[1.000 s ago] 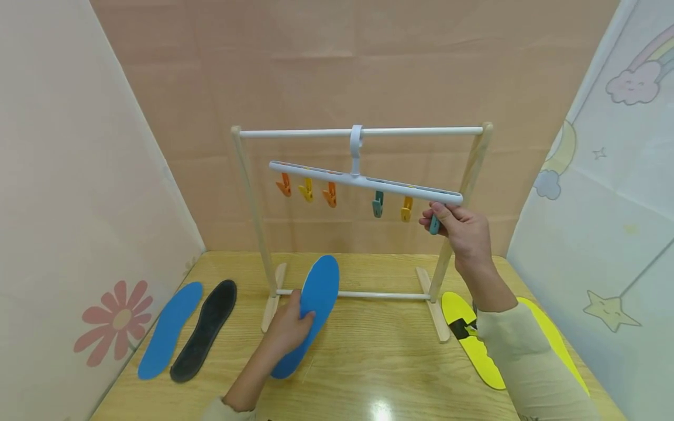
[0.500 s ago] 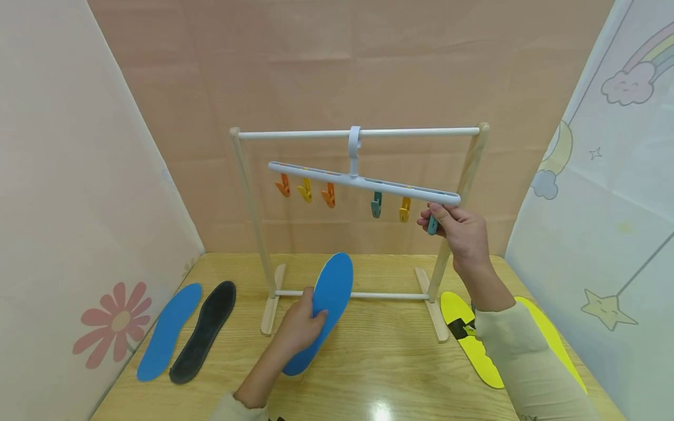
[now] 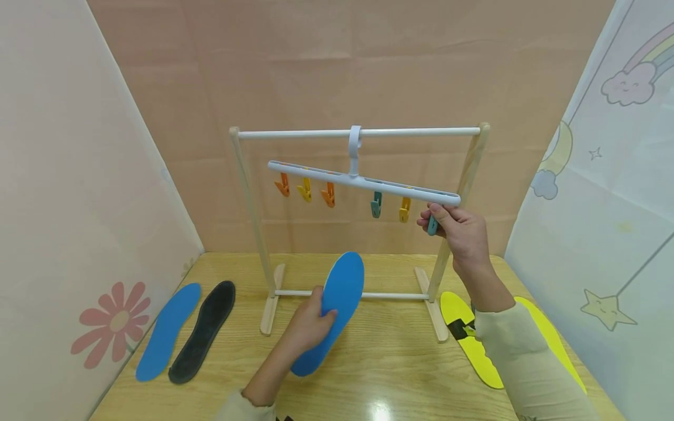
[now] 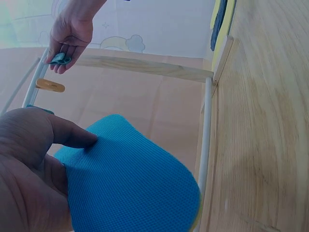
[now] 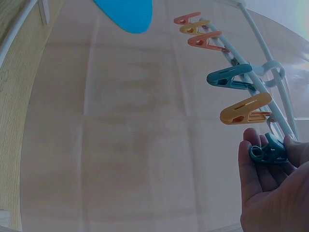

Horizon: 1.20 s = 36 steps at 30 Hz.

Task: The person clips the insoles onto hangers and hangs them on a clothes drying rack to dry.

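My left hand [image 3: 310,327] grips a blue insole [image 3: 343,292] at its left edge, thumb across the face, and holds it tilted upright in front of the rack. In the left wrist view the thumb lies on the ribbed blue surface of the insole [image 4: 130,179]. My right hand [image 3: 466,234] pinches a teal clothes peg [image 3: 433,225] at the right end of a white clip hanger [image 3: 316,173]. That end of the hanger dips lower than the left. Along the hanger hang other pegs, orange, yellow and teal, such as the yellow peg [image 5: 246,109] beside the right hand.
The hanger hooks over the top bar of a wood-and-white rack [image 3: 295,134]. On the table's left lie another blue insole [image 3: 168,332] and a black insole [image 3: 202,333]. Yellow insoles [image 3: 474,345] lie at the right, partly under the right sleeve. Printed cloth walls enclose the table.
My left hand has carried the blue insole to the right and slightly upward. The right hand stays on the teal peg, and the hanger keeps its tilt.
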Motion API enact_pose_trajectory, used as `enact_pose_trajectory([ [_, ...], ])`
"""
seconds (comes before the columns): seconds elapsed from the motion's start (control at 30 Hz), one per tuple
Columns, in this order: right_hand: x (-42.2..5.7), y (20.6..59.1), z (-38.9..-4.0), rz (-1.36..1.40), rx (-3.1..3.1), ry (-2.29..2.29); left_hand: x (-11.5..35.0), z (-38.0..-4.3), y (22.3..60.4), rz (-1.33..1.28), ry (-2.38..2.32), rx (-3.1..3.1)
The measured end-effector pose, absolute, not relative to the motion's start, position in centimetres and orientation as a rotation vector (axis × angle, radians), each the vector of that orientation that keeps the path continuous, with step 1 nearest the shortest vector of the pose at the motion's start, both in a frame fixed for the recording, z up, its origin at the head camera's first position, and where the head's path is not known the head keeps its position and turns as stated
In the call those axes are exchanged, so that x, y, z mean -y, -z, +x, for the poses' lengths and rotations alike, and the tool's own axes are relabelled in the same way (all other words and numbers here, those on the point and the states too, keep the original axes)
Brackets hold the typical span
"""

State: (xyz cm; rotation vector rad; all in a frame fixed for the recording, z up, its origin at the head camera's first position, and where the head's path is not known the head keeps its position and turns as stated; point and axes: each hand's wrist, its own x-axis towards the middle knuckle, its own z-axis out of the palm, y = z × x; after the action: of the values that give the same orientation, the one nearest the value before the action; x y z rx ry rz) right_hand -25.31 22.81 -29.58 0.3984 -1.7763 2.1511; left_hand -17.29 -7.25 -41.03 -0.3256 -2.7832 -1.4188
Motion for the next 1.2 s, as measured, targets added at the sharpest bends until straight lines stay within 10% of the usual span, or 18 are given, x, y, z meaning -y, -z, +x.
enact_pose_trajectory([
  [1.2,-22.7,29.8,-25.2,0.372,1.793,-2.136,3.1,-17.2,39.0,-0.419,1.496,2.764],
])
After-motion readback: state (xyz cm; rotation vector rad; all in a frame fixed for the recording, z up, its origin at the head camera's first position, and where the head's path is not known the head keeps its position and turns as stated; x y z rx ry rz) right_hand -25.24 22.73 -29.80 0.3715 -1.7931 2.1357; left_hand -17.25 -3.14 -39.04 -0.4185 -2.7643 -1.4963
